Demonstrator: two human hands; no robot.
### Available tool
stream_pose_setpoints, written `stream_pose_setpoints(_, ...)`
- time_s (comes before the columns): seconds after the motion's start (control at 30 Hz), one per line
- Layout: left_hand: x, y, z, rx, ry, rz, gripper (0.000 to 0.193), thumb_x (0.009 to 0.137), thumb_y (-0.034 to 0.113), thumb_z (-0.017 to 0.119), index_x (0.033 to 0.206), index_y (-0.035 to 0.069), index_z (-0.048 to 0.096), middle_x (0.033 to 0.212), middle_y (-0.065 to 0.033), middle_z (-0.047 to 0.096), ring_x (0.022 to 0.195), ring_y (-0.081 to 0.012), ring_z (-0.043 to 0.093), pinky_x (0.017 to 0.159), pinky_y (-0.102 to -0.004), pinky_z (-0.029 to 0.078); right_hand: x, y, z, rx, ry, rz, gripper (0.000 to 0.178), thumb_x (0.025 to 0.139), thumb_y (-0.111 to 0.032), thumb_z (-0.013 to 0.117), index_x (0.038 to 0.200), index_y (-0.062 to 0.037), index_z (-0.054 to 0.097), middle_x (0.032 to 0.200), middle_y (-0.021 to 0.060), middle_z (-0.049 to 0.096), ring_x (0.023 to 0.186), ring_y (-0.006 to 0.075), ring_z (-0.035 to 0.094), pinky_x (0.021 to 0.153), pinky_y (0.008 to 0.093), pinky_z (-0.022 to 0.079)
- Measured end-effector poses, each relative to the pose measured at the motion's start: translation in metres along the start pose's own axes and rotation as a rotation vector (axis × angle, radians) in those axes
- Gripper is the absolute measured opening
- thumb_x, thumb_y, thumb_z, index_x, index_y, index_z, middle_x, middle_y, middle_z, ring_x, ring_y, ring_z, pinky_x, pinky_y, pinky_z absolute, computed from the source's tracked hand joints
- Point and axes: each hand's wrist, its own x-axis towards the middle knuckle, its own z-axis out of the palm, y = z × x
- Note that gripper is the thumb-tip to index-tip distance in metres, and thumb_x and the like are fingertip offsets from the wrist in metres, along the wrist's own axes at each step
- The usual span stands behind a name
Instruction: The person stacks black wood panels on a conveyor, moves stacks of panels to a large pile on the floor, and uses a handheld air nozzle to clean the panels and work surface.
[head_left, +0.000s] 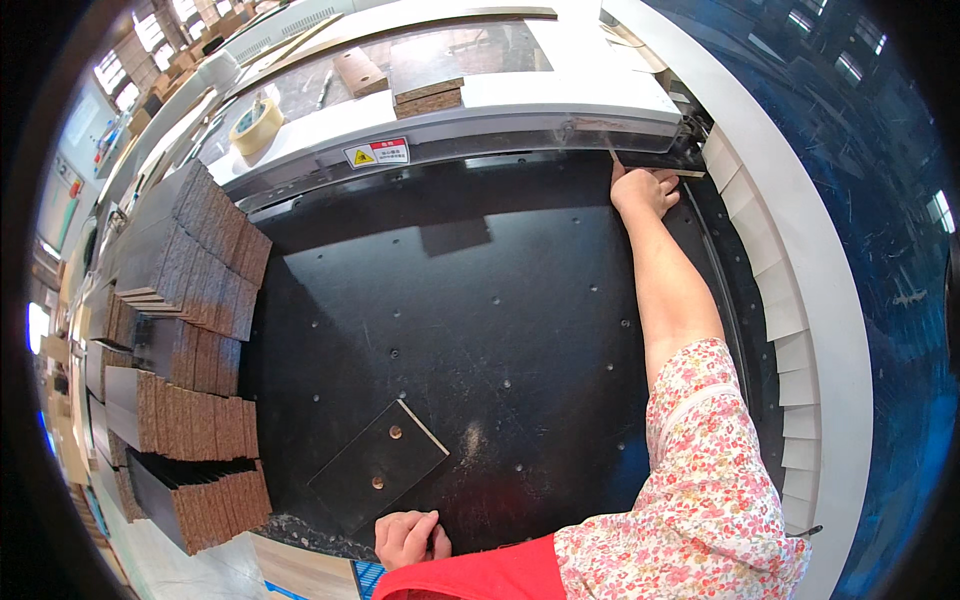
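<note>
My right hand reaches far forward to the back right corner of the black machine bed. Its fingers are closed on a thin pale strip at the edge of the white machine housing. My left hand rests at the near edge of the bed, fingers curled, close to my body. Just beyond it lies a small dark rectangular panel with two holes and a light edge, flat on the bed. My right sleeve is floral, and a red garment shows below.
Stacks of dark-faced chipboard panels stand along the left side of the bed. A roll of tape and board offcuts sit on the machine top. White slats line the right edge.
</note>
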Motion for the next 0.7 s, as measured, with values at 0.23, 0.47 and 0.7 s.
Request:
stream_pose_setpoints(0.23,0.003,0.003,-0.001,-0.001,0.026,0.012,0.033,0.061,-0.001,0.071,0.093,0.005,0.067,0.082,-0.0089,0.061,0.075,-0.0275,0.058,0.07,-0.0378,0.047,0.007,-0.005,0.011,-0.017,0.033,-0.038,0.091,0.093,-0.062,0.04,0.147,0.01,0.026,0.155,0.0319,0.016,0.144,0.0415,0.017,0.113,0.0524,0.016)
stream_pose_setpoints(0.47,0.006,0.003,-0.013,-0.023,0.03,0.009,0.03,0.066,0.005,0.074,0.095,0.005,0.068,0.087,-0.0072,0.063,0.08,-0.0262,0.06,0.07,-0.0356,0.051,0.018,0.012,-0.003,-0.03,-0.103,-0.048,0.093,0.088,-0.078,0.026,0.134,-0.0021,0.055,0.143,0.0212,0.048,0.133,0.0375,0.042,0.107,0.0497,0.033)
stream_pose_setpoints(0.7,-0.003,0.006,-0.009,0.001,0.063,-0.016,0.027,0.065,0.01,0.076,0.091,0.007,0.067,0.091,-0.0058,0.061,0.086,-0.0258,0.059,0.073,-0.0349,0.051,-0.215,-0.02,-0.049,0.62,-0.282,-1.345,0.054,0.084,-0.029,0.07,0.122,0.0069,0.057,0.128,0.024,0.056,0.122,0.0355,0.052,0.105,0.0405,0.04)
